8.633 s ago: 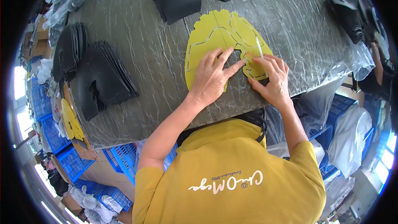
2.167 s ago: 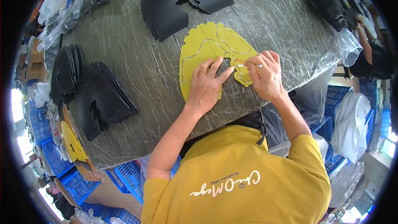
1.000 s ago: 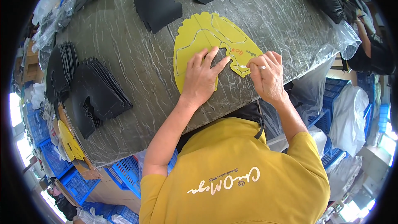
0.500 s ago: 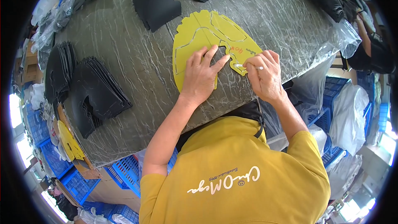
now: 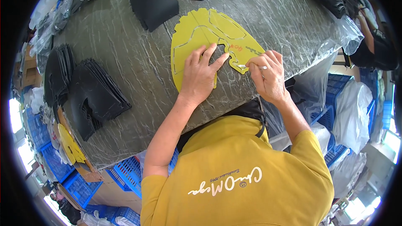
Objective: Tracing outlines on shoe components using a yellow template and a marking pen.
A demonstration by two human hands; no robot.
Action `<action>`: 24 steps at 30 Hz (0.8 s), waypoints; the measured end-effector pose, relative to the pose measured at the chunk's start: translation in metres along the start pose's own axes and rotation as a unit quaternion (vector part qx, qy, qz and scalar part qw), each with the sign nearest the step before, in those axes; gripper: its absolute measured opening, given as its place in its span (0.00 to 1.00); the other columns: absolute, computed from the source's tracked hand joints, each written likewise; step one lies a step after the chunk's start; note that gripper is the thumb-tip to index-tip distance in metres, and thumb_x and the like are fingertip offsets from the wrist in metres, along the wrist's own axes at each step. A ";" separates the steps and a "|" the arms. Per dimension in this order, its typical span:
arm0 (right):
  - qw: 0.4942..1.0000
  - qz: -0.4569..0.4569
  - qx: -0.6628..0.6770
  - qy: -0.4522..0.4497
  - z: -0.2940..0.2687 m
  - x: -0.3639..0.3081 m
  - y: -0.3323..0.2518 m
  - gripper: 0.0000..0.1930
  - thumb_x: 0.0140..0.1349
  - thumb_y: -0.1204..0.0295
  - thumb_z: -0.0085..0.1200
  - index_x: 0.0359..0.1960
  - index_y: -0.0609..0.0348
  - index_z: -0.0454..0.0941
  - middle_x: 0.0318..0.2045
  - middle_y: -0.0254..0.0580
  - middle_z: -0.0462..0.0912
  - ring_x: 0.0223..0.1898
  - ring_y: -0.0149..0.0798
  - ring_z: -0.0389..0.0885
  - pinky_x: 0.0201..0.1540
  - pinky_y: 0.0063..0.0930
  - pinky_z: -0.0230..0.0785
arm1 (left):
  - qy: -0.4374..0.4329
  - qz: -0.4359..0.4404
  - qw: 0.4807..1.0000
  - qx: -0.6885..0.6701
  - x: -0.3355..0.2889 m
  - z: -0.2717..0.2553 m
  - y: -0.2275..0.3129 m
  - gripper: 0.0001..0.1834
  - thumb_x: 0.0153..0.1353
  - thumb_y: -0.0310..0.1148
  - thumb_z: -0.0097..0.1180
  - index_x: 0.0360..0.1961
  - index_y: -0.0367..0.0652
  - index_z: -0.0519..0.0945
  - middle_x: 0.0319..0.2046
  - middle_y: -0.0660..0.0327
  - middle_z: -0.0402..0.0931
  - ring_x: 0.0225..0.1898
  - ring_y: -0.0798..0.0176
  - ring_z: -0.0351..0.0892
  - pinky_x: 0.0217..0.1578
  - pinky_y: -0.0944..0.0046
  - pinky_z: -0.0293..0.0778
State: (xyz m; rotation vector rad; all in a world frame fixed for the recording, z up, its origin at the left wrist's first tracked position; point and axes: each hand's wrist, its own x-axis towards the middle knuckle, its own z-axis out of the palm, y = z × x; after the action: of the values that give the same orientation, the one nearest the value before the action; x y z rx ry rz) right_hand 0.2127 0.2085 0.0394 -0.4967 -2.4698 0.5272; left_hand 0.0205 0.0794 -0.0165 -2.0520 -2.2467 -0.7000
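Note:
A yellow curved template [image 5: 188, 37] with slotted outlines and a notch in its inner edge lies flat on the table. My left hand [image 5: 199, 73] presses on it with fingers spread, the fingertips by the notch. In my right hand [image 5: 270, 75] is a slim white pen [image 5: 259, 67], pinched between thumb and fingers. Its tip rests at a slot in the template's right lobe, near the inner edge. Whether a piece lies under the template, I cannot tell.
Dark film-covered table [image 5: 142, 58] under everything. Black cut pieces [image 5: 157, 0] lie beyond the template; stacks of black pieces [image 5: 98, 96] sit at left. Clear plastic sheeting [image 5: 310, 86] hangs at the right edge. Blue crates [image 5: 127, 173] stand below. Another person's arm [image 5: 367, 33] shows at far right.
The whole view has shifted slightly, carrying the template and black pieces a little left. Both hands keep their grip and place; the pen tip stays around the same slot.

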 end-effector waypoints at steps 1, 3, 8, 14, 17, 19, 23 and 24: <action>1.000 -0.003 -0.001 -0.001 -0.001 0.000 0.000 0.04 0.66 0.80 0.54 0.35 0.56 0.78 0.31 0.32 0.81 0.33 0.41 0.76 0.51 0.39 0.64 | 0.001 0.000 1.000 0.000 0.000 0.000 0.000 0.32 0.61 0.21 0.56 0.64 0.66 0.79 0.67 0.63 0.71 0.65 0.52 0.69 0.62 0.52 0.69; 1.000 -0.004 -0.004 -0.007 -0.005 -0.001 0.000 0.04 0.66 0.80 0.54 0.35 0.56 0.77 0.31 0.32 0.81 0.33 0.41 0.76 0.51 0.40 0.64 | -0.001 0.006 1.000 -0.002 0.001 0.000 -0.001 0.31 0.61 0.22 0.57 0.63 0.64 0.80 0.66 0.61 0.70 0.64 0.51 0.69 0.63 0.51 0.68; 1.000 -0.002 -0.010 -0.020 -0.012 -0.005 0.003 0.03 0.67 0.80 0.53 0.36 0.57 0.77 0.31 0.32 0.81 0.33 0.42 0.77 0.51 0.40 0.64 | -0.004 0.013 1.000 -0.002 0.001 0.000 -0.001 0.31 0.60 0.23 0.59 0.63 0.62 0.80 0.66 0.59 0.70 0.64 0.50 0.69 0.64 0.50 0.67; 0.999 0.030 -0.018 0.022 -0.011 -0.011 0.004 0.04 0.63 0.79 0.57 0.35 0.53 0.77 0.28 0.33 0.79 0.34 0.42 0.77 0.50 0.39 0.64 | -0.003 0.012 1.000 -0.002 0.001 -0.002 0.000 0.31 0.59 0.22 0.58 0.63 0.63 0.80 0.67 0.60 0.70 0.64 0.50 0.69 0.63 0.50 0.68; 0.999 0.023 -0.019 0.011 -0.012 -0.012 0.002 0.03 0.68 0.78 0.54 0.35 0.56 0.78 0.29 0.33 0.81 0.32 0.41 0.76 0.50 0.38 0.64 | 0.004 0.006 1.000 0.000 0.001 -0.002 0.002 0.32 0.60 0.21 0.56 0.63 0.64 0.81 0.66 0.63 0.72 0.63 0.52 0.70 0.62 0.52 0.69; 1.000 0.022 -0.014 0.013 -0.011 -0.011 0.004 0.04 0.68 0.78 0.54 0.35 0.56 0.78 0.29 0.33 0.80 0.32 0.40 0.76 0.50 0.38 0.64 | 0.004 0.003 1.000 -0.005 0.002 -0.003 0.002 0.32 0.60 0.20 0.56 0.63 0.64 0.81 0.66 0.63 0.72 0.63 0.52 0.70 0.62 0.52 0.69; 0.998 0.051 -0.032 0.019 -0.015 -0.013 0.010 0.03 0.64 0.78 0.57 0.35 0.54 0.78 0.29 0.33 0.81 0.34 0.41 0.79 0.50 0.39 0.66 | 0.003 0.003 1.000 -0.006 0.001 -0.001 0.001 0.32 0.59 0.20 0.56 0.63 0.64 0.81 0.66 0.63 0.72 0.63 0.52 0.71 0.62 0.52 0.68; 0.997 0.060 -0.035 0.023 -0.016 -0.014 0.011 0.03 0.65 0.77 0.57 0.35 0.54 0.78 0.29 0.33 0.81 0.34 0.41 0.78 0.50 0.39 0.66 | 0.002 0.006 1.000 -0.007 0.001 -0.001 0.000 0.32 0.59 0.20 0.56 0.63 0.64 0.81 0.66 0.61 0.71 0.63 0.51 0.70 0.62 0.51 0.69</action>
State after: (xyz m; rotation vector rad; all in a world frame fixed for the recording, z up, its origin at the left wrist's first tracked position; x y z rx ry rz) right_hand 0.2352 0.2155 0.0409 -0.6814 -2.4323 0.4735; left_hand 0.0200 0.0800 -0.0149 -2.0665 -2.2332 -0.7212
